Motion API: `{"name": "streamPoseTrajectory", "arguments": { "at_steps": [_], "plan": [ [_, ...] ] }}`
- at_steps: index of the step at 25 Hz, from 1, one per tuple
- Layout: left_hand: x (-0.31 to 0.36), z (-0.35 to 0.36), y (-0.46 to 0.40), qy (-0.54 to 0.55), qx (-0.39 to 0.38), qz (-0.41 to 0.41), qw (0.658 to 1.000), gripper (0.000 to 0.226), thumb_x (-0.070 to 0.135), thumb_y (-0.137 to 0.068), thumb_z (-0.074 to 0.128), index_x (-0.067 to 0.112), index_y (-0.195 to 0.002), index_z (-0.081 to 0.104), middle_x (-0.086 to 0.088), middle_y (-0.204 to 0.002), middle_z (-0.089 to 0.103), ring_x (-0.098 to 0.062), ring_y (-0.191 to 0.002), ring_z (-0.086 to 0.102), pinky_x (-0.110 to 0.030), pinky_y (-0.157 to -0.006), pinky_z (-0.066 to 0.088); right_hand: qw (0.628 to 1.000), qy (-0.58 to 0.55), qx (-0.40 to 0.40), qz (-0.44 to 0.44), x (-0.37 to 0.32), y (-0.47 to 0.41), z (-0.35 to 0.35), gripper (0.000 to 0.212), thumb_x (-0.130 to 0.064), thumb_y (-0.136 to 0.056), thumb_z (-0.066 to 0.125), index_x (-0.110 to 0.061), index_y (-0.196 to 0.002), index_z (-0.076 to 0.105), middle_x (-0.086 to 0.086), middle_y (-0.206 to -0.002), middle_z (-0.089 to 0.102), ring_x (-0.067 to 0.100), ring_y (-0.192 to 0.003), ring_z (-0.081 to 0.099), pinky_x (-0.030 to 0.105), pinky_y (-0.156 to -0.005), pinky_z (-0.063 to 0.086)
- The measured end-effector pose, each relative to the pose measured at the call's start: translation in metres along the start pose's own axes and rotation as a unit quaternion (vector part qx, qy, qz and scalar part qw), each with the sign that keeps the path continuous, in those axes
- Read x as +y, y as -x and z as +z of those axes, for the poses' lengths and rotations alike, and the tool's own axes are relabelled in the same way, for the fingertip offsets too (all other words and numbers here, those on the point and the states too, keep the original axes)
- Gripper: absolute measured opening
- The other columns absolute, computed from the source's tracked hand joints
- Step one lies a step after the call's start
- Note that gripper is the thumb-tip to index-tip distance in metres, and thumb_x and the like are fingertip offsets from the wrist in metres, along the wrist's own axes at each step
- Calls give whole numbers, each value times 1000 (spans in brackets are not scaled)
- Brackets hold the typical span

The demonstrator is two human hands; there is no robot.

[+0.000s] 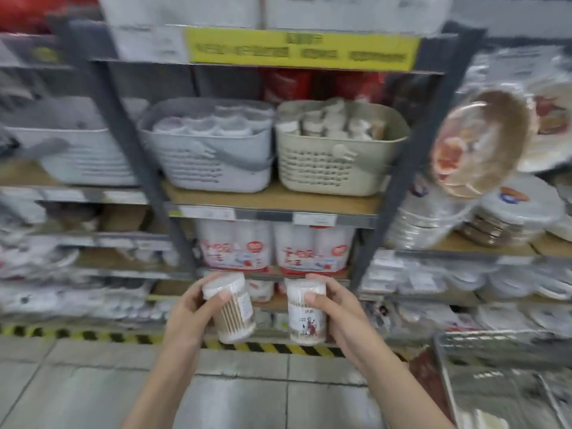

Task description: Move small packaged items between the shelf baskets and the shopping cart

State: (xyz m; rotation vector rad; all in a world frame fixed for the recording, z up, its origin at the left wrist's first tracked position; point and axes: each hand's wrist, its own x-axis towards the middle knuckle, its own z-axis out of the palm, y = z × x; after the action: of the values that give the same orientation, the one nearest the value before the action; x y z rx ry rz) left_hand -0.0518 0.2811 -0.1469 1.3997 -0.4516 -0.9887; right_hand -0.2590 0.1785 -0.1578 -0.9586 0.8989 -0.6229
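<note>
1. Nearest, both forearms enter from the bottom edge, cut off below the elbow. The left hand (185, 311) has its grip closed round a clear tub of wooden sticks (230, 308), thumb across the front, tub tilted left at the top.
2. The right hand (337, 314) grasps a second tub (307, 312) with a printed label, held upright just beside the first; the two tubs are near each other but apart. The label print is too blurred to read.
3. At the near right the shopping cart (501, 382) shows only as a wire corner, cut by the frame; its contents cannot be made out.
4. Beyond the hands, a yellow-black hazard stripe (266, 346) runs along the floor at the foot of the shelving.
5. Behind the tubs stand white packs with red print (275, 249) on a lower shelf.
6. Farther up, a grey basket (210, 150) sits left of a beige basket (337, 150), side by side, both holding smeared white items.
7. Far right, stacked plates (483, 144) blur into one another.
</note>
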Motion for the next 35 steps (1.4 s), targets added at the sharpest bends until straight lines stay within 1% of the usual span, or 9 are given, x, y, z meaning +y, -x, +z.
{"name": "streamPoseTrajectory", "arguments": {
  "at_steps": [3,6,9,13,20,24,28,32,35],
  "plan": [
    [8,-73,0,15,53,-1,998,69,29,-48,83,20,-114,65,-12,-115,67,-26,-90,63,-31,-65,49,998,60,-19,-1,16,-20,66,35,-17,-80,73,-22,-112,63,3,-110,69,19,-98,68,35,-80,55],
    [36,-160,-5,14,76,22,997,75,45,-43,77,22,-113,65,-7,-109,70,-29,-96,63,-38,-76,48,994,93,-50,-2,28,-46,164,31,-15,-80,73,-23,-108,64,0,-110,70,15,-97,68,30,-77,55],
    [65,-245,-13,7,109,58,992,60,36,-56,81,22,-112,65,-5,-107,71,-27,-95,63,-41,-80,46,987,128,-98,-13,38,-67,263,32,-17,-79,74,-29,-106,63,-4,-109,69,10,-94,68,23,-71,54],
    [93,-330,-32,27,163,74,984,31,13,-87,60,13,-118,60,-11,-111,67,-23,-88,62,-35,-72,47,980,134,-140,-43,37,-85,356,35,-15,-79,75,-28,-109,62,-5,-108,68,7,-93,67,19,-70,53],
    [162,-361,-105,12,92,115,989,51,23,-76,72,17,-125,57,-1,-111,67,-18,-99,63,-30,-77,47,976,132,-130,-117,-7,-129,424,40,-15,-78,75,-29,-113,61,0,-116,66,15,-105,64,35,-88,55],
    [205,-359,-158,-10,45,137,989,57,29,-68,77,19,-122,59,0,-107,69,-15,-93,66,-28,-75,52,976,105,-108,-156,-39,-167,452,46,-24,-71,81,-28,-112,61,-2,-113,68,13,-103,65,28,-83,55],
    [249,-364,-220,-4,37,166,985,56,38,-61,77,24,-113,63,0,-100,71,-22,-91,62,-41,-79,46,979,57,-63,-187,-75,-211,469,50,-32,-67,80,-25,-114,63,-3,-106,71,15,-98,67,23,-73,53],
    [276,-371,-274,7,24,194,981,60,40,-58,75,19,-113,62,4,-98,72,-10,-87,67,-23,-70,53,976,42,-21,-212,-100,-248,475,62,-43,-58,76,-24,-116,64,-1,-108,70,14,-92,66,24,-71,53],
    [293,-377,-308,7,28,205,978,65,45,-51,74,20,-110,63,7,-95,72,-9,-89,68,-21,-70,55,976,16,-3,-218,-110,-269,479,66,-45,-57,80,-22,-117,64,1,-110,69,15,-94,67,24,-70,54]
  ]
}}
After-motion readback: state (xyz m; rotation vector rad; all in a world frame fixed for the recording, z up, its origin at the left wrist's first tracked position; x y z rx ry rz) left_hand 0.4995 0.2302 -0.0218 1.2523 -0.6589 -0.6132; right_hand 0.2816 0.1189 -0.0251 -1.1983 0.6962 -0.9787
